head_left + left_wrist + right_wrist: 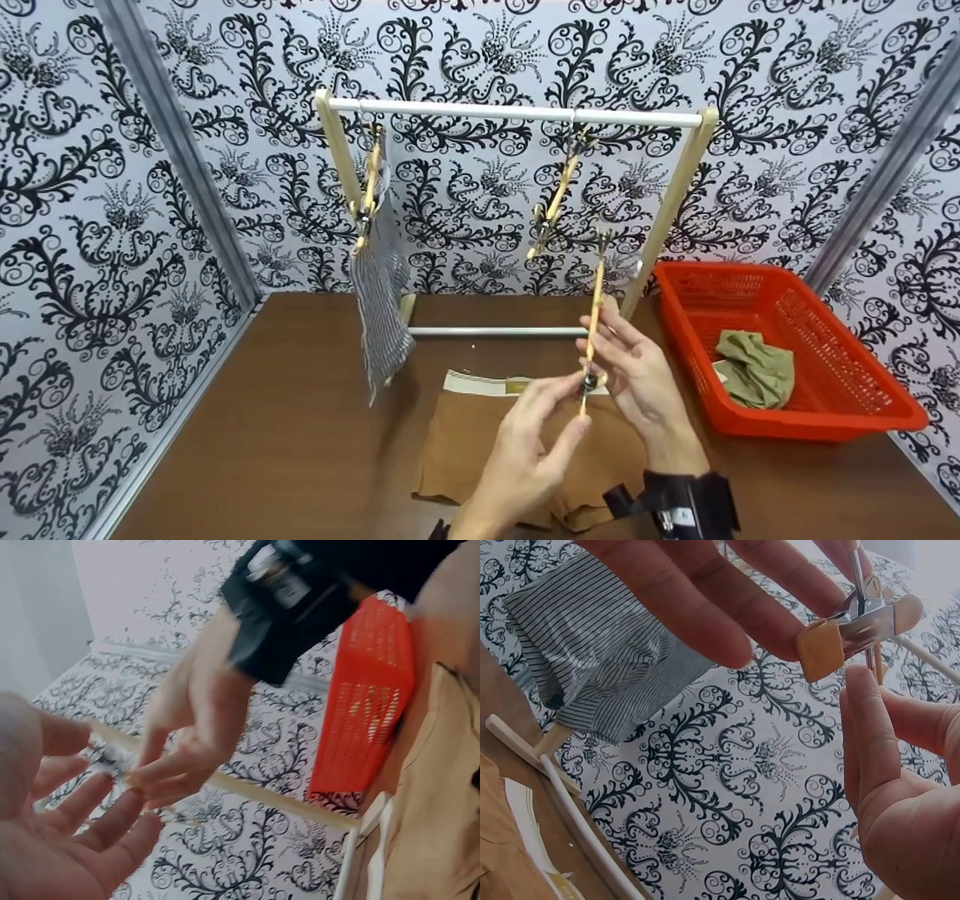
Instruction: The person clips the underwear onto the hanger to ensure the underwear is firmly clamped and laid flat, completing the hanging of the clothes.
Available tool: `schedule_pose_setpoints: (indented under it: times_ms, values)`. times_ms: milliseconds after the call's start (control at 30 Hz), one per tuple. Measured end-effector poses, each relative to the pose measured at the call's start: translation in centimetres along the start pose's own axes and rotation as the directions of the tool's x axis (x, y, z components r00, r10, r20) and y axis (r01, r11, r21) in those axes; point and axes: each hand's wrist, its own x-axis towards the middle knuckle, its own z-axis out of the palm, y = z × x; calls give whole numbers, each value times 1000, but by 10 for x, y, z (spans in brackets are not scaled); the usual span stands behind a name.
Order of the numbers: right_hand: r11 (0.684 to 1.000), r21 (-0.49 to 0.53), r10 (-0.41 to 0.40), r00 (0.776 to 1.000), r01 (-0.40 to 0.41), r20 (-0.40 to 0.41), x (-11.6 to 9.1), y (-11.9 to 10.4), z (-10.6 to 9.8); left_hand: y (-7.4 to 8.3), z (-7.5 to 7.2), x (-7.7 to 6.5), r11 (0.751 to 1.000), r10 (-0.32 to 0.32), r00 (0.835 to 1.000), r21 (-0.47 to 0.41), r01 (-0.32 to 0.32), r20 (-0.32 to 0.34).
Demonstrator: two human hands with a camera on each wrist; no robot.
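A wooden clip hanger (pixel 598 300) is held up above the table, seen almost end-on, its metal hook pointing up and away. My left hand (pixel 525 442) pinches its near end between thumb and fingers, beside a metal clip (pixel 866 626) with wooden-coloured tips. On the hanger's other side, my right hand (pixel 637 371) holds it with curled fingers near the same clip. Below both hands lies a brown garment (pixel 461 442) with a whitish waistband, spread on the table and partly hidden by them. In the left wrist view, motion blurs the right hand (pixel 199 716).
A rack with a white top rail (pixel 487 111) stands behind. From it hang a clip hanger with a striped cloth (pixel 381 292) and a bare clip hanger (pixel 559 187). At right, a red basket (pixel 832 431) holds a crumpled green cloth (pixel 756 371). Patterned walls enclose the brown table (pixel 285 420).
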Motion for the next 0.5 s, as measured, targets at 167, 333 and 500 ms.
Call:
schedule_pose_setpoints:
  times_ms: [167, 333, 500]
  values:
    - [999, 31, -33, 998, 31, 48, -5, 1, -6, 0, -5, 3, 996, 21, 998, 90, -26, 54]
    - [998, 51, -26, 998, 23, 55, -7, 1, -9, 0, -7, 3, 992, 11, 996, 122, -22, 85]
    - [1000, 0, -10, 1000, 10, -5, -6, 4, -11, -3, -8, 3, 982, 51, 994, 174, -68, 100]
